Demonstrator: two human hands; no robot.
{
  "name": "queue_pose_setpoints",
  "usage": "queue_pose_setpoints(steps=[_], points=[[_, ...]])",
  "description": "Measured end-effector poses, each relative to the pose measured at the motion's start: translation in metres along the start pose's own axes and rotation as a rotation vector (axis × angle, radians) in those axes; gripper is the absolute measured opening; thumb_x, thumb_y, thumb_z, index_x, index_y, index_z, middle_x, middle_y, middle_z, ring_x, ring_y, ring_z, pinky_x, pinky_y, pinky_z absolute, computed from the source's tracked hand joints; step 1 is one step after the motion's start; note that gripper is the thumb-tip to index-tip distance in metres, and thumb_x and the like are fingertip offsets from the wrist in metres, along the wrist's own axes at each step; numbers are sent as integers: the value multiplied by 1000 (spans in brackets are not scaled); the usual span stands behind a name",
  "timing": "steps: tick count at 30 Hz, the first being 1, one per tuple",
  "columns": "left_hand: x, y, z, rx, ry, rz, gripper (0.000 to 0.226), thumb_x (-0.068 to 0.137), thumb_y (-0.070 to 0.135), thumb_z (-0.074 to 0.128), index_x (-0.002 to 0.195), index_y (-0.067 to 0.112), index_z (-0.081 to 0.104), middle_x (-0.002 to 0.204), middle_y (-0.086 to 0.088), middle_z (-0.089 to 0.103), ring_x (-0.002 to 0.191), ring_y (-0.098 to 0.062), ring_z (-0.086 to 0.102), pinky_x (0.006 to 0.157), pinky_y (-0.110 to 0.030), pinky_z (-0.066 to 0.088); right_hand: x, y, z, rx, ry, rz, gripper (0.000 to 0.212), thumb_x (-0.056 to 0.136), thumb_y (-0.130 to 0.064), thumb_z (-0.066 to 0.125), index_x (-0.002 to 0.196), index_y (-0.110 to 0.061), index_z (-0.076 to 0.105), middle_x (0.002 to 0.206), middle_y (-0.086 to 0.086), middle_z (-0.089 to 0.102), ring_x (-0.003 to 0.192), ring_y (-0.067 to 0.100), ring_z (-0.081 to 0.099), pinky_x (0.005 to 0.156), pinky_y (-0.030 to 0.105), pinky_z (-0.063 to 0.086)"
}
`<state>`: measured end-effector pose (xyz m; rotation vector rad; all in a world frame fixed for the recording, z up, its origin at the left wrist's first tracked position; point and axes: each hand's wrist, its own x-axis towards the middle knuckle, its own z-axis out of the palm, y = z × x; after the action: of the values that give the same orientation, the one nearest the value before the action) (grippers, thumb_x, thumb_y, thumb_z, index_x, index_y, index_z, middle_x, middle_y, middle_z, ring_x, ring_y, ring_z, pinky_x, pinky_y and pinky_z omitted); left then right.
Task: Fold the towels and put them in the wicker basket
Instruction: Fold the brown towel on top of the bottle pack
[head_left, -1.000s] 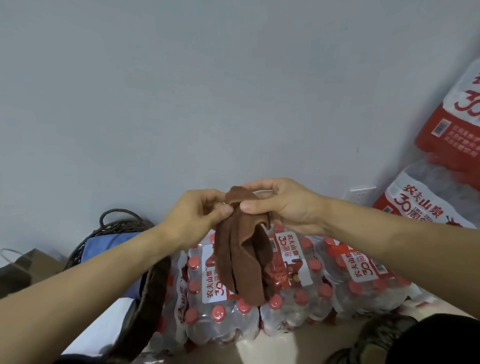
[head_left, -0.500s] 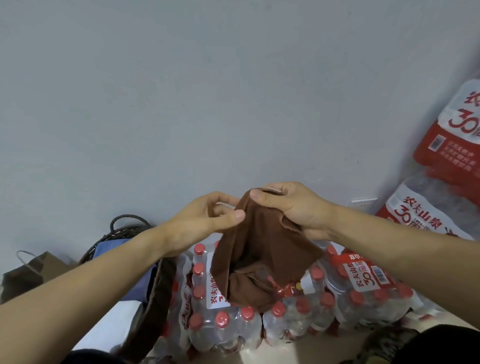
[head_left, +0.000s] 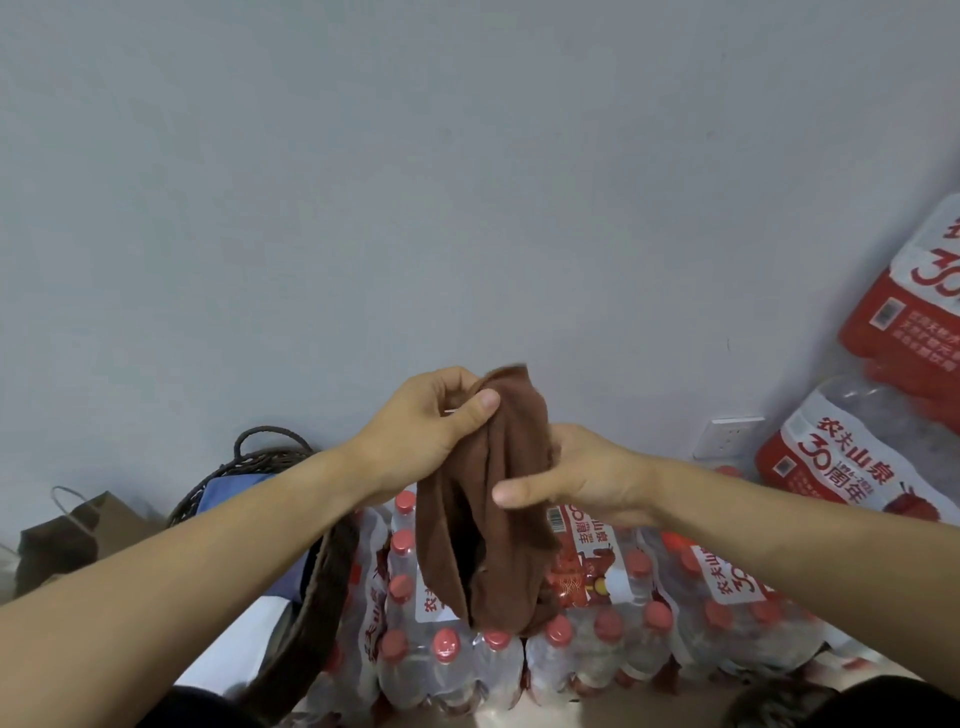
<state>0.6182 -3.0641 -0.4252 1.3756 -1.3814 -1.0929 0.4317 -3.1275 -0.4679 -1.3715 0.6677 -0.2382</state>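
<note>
A small brown towel (head_left: 493, 519) hangs in a loose, bunched fold in front of me. My left hand (head_left: 426, 426) grips its top corner between thumb and fingers. Lower down on the right, my right hand (head_left: 576, 478) holds the towel's side, with its thumb across the front of the cloth and the fingers hidden behind. The dark wicker basket (head_left: 249, 462) stands at the lower left against the wall, with a blue towel (head_left: 228, 493) and something white inside; my left forearm hides much of it.
Shrink-wrapped packs of red-capped water bottles (head_left: 597, 623) lie on the floor under the towel. More packs (head_left: 883, 457) are stacked at the right against the wall. A brown paper bag (head_left: 78, 530) sits left of the basket. A white wall socket (head_left: 727, 436) is behind my right arm.
The towel was spread open between both hands, now it hangs folded and narrow. My left hand took over the top corner, and my right hand slid down to the towel's side.
</note>
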Motion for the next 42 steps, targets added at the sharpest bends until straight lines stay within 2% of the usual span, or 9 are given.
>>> queue_pose_setpoints(steps=[6, 12, 16, 20, 24, 30, 34, 38, 42], points=[[2, 2, -11, -63, 138, 51, 7, 94, 15, 61, 90, 9, 60, 67, -4, 71, 60, -14, 67, 60, -23, 56, 0, 10, -17, -485, -55, 204, 39, 74, -17, 86, 110, -16, 71, 111, -3, 74, 108, 15, 68, 101, 35, 50], [6, -25, -42, -3, 320, -44, 3, 94, 15, 63, 95, 12, 62, 82, -19, 70, 72, -24, 64, 76, -40, 53, -11, 10, -60, -482, -127, 356, 21, 82, -16, 79, 103, -15, 76, 103, 7, 76, 98, 25, 72, 84, 32, 58], [0, -56, -53, 208, 384, -133, 17, 91, 30, 67, 90, 14, 63, 73, -13, 72, 66, -21, 64, 70, -35, 51, -16, 14, -75, -306, -154, 400, 21, 84, -11, 76, 106, -11, 75, 108, 13, 74, 96, 24, 72, 83, 33, 58], [-13, -99, -52, 441, 239, -316, 21, 95, 29, 61, 86, 10, 57, 72, -4, 70, 63, -20, 61, 56, -26, 46, -22, 23, -96, -223, -140, 471, 45, 77, -13, 82, 116, 2, 68, 119, 24, 67, 108, 34, 67, 102, 50, 49], [-14, -135, -48, 626, 61, -457, 14, 97, 19, 57, 84, 13, 57, 85, -8, 67, 81, -23, 63, 61, -22, 45, -20, 42, -113, -64, -143, 518, 48, 79, -15, 80, 123, -2, 65, 122, 24, 66, 108, 35, 67, 93, 45, 56], [19, -182, -46, 687, 39, -609, 17, 98, 20, 53, 83, 15, 59, 85, -7, 65, 78, -22, 60, 69, -28, 42, 14, 90, -117, -51, 308, 518, 14, 98, -18, 57, 103, -9, 67, 76, 6, 64, 65, 17, 60, 54, 26, 51], [36, -208, -44, 685, 63, -627, 19, 100, 21, 51, 86, 11, 60, 86, -7, 64, 79, -23, 60, 73, -28, 41, 41, 119, -116, -188, 595, 480, 21, 98, -19, 59, 79, -11, 63, 50, 1, 55, 41, 15, 45, 35, 18, 33], [47, -222, -47, 637, 140, -638, 23, 100, 24, 50, 87, 6, 59, 84, -14, 67, 82, -32, 65, 77, -35, 52, 61, 139, -115, -243, 736, 403, 21, 97, -21, 61, 84, -6, 67, 78, 9, 62, 66, 22, 57, 56, 21, 46], [46, -221, -42, 645, 183, -704, 33, 97, 32, 54, 109, 1, 52, 102, -18, 66, 92, -34, 64, 83, -39, 54, 70, 146, -109, -307, 812, 430, 25, 94, -27, 64, 79, -6, 61, 74, 10, 60, 71, 27, 58, 72, 37, 50]])
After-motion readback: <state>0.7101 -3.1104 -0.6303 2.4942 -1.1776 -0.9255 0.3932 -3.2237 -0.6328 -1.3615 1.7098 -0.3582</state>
